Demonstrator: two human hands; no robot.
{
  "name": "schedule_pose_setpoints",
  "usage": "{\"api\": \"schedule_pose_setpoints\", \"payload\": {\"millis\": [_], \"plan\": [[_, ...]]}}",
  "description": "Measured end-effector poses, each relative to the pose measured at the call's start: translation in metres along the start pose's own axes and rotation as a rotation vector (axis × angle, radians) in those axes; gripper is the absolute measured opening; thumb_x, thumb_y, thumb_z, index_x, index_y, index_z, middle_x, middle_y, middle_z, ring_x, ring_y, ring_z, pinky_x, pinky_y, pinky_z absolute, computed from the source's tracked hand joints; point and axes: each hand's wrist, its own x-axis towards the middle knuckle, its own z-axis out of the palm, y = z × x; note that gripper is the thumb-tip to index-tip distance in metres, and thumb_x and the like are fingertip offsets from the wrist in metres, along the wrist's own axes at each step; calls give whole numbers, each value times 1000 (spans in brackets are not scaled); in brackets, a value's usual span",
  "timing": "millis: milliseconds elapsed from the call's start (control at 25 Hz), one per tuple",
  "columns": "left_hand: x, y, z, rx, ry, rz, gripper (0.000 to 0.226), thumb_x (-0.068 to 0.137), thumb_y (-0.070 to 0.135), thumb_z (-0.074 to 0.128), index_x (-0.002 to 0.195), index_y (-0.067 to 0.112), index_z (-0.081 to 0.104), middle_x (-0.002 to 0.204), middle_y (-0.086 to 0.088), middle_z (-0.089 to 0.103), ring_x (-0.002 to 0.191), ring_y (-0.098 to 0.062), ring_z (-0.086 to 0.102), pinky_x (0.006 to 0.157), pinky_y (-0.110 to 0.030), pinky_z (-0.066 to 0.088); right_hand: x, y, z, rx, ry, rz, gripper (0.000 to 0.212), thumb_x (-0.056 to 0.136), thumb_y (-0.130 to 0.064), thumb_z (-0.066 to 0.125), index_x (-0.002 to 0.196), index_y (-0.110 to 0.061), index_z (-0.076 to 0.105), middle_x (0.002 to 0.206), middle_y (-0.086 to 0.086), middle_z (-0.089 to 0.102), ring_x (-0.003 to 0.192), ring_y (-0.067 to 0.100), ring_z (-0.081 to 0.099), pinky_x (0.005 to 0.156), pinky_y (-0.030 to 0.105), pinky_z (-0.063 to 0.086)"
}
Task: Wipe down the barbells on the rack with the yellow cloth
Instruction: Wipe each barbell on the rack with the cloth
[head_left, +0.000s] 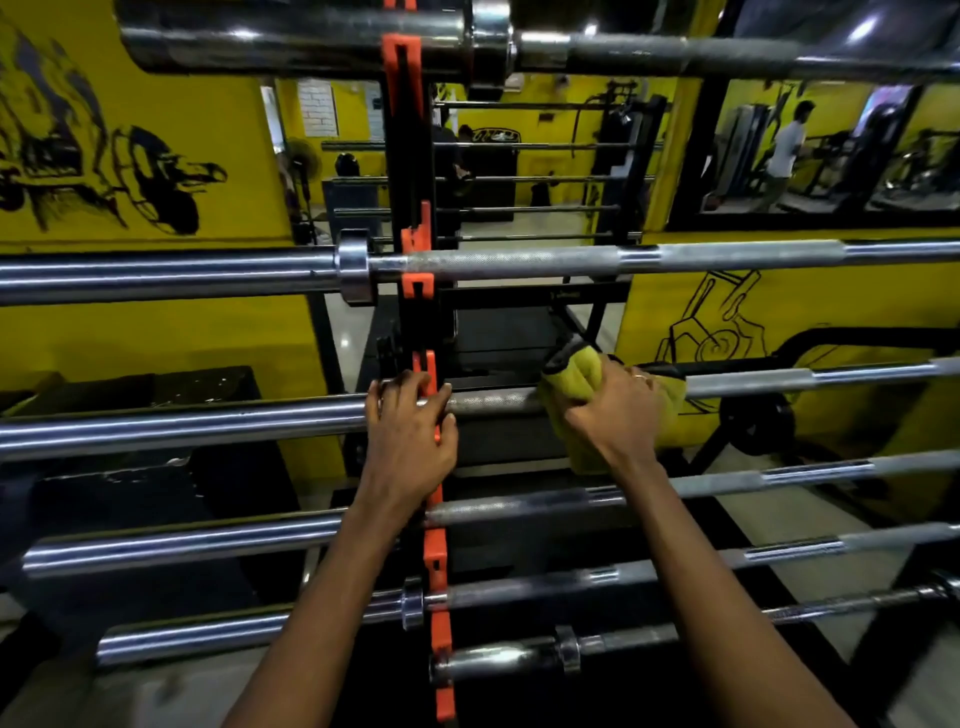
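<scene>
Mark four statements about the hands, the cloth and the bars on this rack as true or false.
1. The right hand holds the yellow cloth wrapped over a barbell. True.
2. The left hand holds a spray bottle. False: it holds nothing and rests on the same barbell, at the orange rack upright.
3. The cloth is on the topmost bar. False: two bars lie above it.
4. The wall behind is yellow. True.
</scene>
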Motion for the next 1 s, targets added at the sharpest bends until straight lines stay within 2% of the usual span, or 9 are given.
{"api": "schedule_pose_setpoints", "payload": {"millis": [120,240,360,480,560,640,720,840,1000], "plan": [[4,20,0,115,-83,110,56,90,40,44,139,15,51,140,-7,52,134,-23,41,116,-41,12,-12,-11,6,70,-50,-162,56,60,-50,60,107,-19,62,101,5,69,102,30,61,92,39,39],[24,35,4,144,-327,112,67,97,57,32,154,25,20,156,-4,32,144,-23,27,116,-42,15,-10,21,12,49,9,-328,66,67,-55,62,120,-16,60,111,4,69,107,28,62,93,36,36],[38,53,9,103,-433,135,68,97,62,20,155,25,18,157,-5,30,144,-23,27,117,-40,16,-16,59,22,183,172,-72,81,71,-53,70,137,-10,53,132,12,60,125,31,52,107,40,33],[39,61,14,86,-376,140,57,101,56,18,152,31,23,153,1,39,140,-20,35,112,-41,25,-27,48,36,518,299,199,105,74,-55,76,154,-4,29,160,15,31,150,25,24,123,41,15],[36,59,16,110,-326,128,52,102,51,18,151,35,26,150,4,42,138,-17,37,111,-39,27,-27,24,46,784,353,466,109,80,-63,69,155,0,23,162,18,25,151,26,23,123,42,21],[38,56,16,80,-329,115,49,103,48,20,150,36,29,149,6,44,138,-15,38,111,-38,28,-18,2,39,1133,403,929,73,89,-55,66,141,-7,49,147,18,50,134,29,51,107,34,42],[40,56,18,54,-331,121,46,103,45,24,147,37,34,148,7,46,137,-15,40,109,-38,29,-11,-1,37,1458,361,1173,25,95,-37,65,112,-19,64,127,13,66,104,25,67,82,32,55],[47,60,15,6,-384,50,43,102,46,28,142,39,42,144,7,50,135,-18,42,108,-39,27,-7,2,32,1701,285,1112,21,96,-32,64,112,-19,66,113,8,72,92,23,71,71,33,60],[60,85,22,8,-442,-10,45,100,53,24,130,37,52,132,3,59,124,-25,51,101,-43,30,-15,22,32,1372,147,933,14,96,-39,62,103,-28,64,111,-4,70,111,19,67,92,30,52]]}}
